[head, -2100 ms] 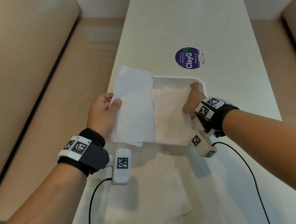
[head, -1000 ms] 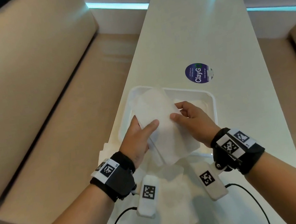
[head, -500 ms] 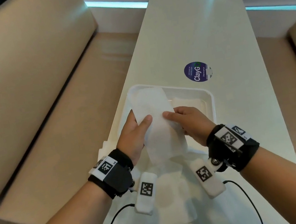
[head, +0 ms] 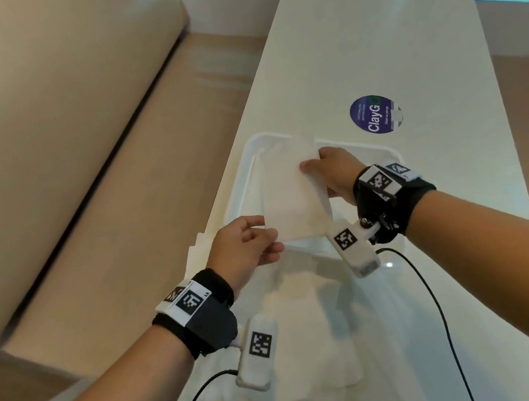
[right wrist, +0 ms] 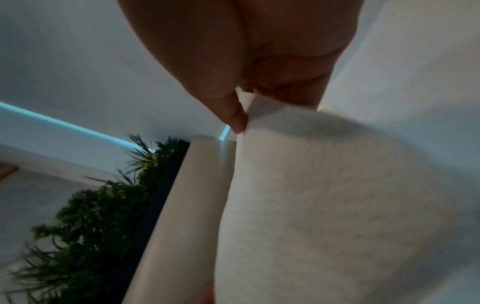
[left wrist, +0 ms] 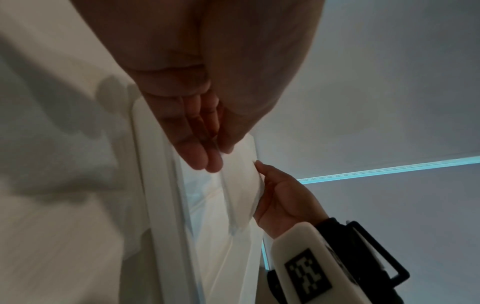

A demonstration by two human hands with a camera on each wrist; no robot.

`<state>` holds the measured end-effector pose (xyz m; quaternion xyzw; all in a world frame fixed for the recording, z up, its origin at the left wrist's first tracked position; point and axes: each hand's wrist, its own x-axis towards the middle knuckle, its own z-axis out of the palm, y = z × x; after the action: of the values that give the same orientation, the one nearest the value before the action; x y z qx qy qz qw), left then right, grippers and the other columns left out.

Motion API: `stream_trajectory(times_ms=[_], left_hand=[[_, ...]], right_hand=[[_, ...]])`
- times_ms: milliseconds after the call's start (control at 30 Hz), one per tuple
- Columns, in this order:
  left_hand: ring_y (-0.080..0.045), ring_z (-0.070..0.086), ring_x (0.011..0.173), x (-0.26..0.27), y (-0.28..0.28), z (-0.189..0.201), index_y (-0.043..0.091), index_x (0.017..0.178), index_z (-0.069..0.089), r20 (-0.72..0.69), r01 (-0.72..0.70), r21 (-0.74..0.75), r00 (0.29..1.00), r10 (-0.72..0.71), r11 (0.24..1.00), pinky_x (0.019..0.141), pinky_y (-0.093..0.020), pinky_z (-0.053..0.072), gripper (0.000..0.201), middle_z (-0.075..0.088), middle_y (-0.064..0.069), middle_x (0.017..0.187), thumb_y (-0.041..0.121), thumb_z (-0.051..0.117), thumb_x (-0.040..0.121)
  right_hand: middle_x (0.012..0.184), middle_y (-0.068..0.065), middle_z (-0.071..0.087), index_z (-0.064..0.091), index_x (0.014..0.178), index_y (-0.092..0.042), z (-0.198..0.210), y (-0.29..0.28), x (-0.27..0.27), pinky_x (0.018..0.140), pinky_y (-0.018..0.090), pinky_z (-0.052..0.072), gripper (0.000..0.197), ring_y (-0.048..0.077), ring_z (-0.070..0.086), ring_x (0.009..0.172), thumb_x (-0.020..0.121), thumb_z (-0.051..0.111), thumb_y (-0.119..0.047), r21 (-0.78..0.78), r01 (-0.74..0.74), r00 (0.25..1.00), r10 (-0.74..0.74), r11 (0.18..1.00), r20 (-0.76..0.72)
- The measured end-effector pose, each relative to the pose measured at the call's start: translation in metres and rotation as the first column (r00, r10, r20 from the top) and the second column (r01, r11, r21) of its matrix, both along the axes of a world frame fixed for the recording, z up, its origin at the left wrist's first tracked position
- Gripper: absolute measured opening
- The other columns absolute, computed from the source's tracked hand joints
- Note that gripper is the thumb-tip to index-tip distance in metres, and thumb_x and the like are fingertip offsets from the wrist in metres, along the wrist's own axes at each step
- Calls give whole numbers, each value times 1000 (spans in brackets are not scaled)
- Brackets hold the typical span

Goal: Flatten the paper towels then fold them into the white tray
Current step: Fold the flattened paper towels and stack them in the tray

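Nearest the viewer, at the near end of a long white table (head: pixel 370 45), lies a loose pile of paper towels (head: pixel 302 360), rumpled and overlapping, with cables from the wrist cameras trailing across them; just beyond the pile, the left hand (head: pixel 246 248) pinches the near corner of a folded paper towel (head: pixel 293 195) between thumb and fingers, the fingers curled onto the sheet; the towel is held in the air as a narrow strip, its long axis running away from the viewer and tilted slightly to the right, stretched between the two hands; it hangs over the white tray (head: pixel 236 184), which sits just past the pile, close to the table's left edge; the right hand (head: pixel 334 168), farther away, pinches the far right edge of the strip, thumb on top, which the right wrist view shows as a thumb and fingers closed on the sheet's upper corner; so the left hand holds the near end and the right hand the far end, and the tray floor lies directly below the strip; the judgement is that the next move is downward, laying the strip into the tray along its length; inside the tray, pale paper seems to lie already, though how many sheets cannot be told; beyond the tray, a round dark blue sticker (head: pixel 376 114) lies on the table, with open surface stretching far behind; a beige bench (head: pixel 54 129) runs along the left.
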<state>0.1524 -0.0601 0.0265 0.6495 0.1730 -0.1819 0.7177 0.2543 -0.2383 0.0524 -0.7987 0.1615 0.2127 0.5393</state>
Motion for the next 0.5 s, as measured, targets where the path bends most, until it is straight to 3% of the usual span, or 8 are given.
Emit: stream_trajectory(times_ms=[67, 133, 233, 333, 433, 500], left_hand=[[-17, 70, 67, 0, 7, 0, 10, 103, 56, 13, -22, 36, 1000, 21, 999, 65, -27, 60, 16, 67, -15, 82, 3, 63, 90], [-16, 70, 65, 0, 13, -1, 9, 104, 57, 12, -33, 62, 999, 32, 998, 64, -25, 59, 16, 68, -15, 81, 3, 63, 90], [-16, 70, 64, -1, 22, -6, 6, 103, 59, 0, -73, 82, 997, 73, 994, 62, -23, 58, 15, 69, -15, 78, 3, 64, 89], [-18, 68, 64, -5, 27, -10, 3, 98, 62, 0, -71, 126, 997, 72, 989, 63, -25, 58, 10, 70, -16, 78, 6, 66, 89], [-14, 64, 62, -12, 36, -20, 7, 91, 61, -16, 55, 322, 998, -52, 945, 57, -25, 53, 14, 69, -10, 77, 18, 69, 88], [-10, 59, 62, -21, 41, -29, 15, 88, 59, -66, 179, 505, 984, -168, 844, 56, -21, 44, 19, 64, -4, 76, 28, 72, 84]], right_hand=[[99, 10, 68, 62, 101, -8, -6, 4, 4, 70, 34, 58, 17, 24, 67, 86, 89, 56, -19, 1, -36, 999, 36, 999, -40], [90, 8, 67, 62, 92, -8, -11, 6, 9, 65, 30, 56, 9, 22, 66, 79, 87, 61, -16, -40, -84, 995, 81, 996, -60], [78, 13, 59, 57, 74, -10, -20, 8, 17, 67, 31, 53, 16, 24, 57, 67, 82, 70, -16, -119, -130, 990, 123, 984, -66], [74, 11, 54, 57, 74, -10, -25, 9, 24, 67, 32, 49, 19, 22, 50, 63, 81, 73, -18, -126, -123, 992, 116, 984, -58], [70, 8, 57, 52, 63, -11, -32, 10, 29, 61, 27, 49, 29, 19, 50, 57, 82, 73, -18, -114, -76, 996, 70, 991, -51], [72, 6, 59, 56, 66, -14, -35, 13, 34, 59, 25, 50, 25, 17, 53, 57, 83, 72, -20, -131, -57, 997, 50, 990, -55]])
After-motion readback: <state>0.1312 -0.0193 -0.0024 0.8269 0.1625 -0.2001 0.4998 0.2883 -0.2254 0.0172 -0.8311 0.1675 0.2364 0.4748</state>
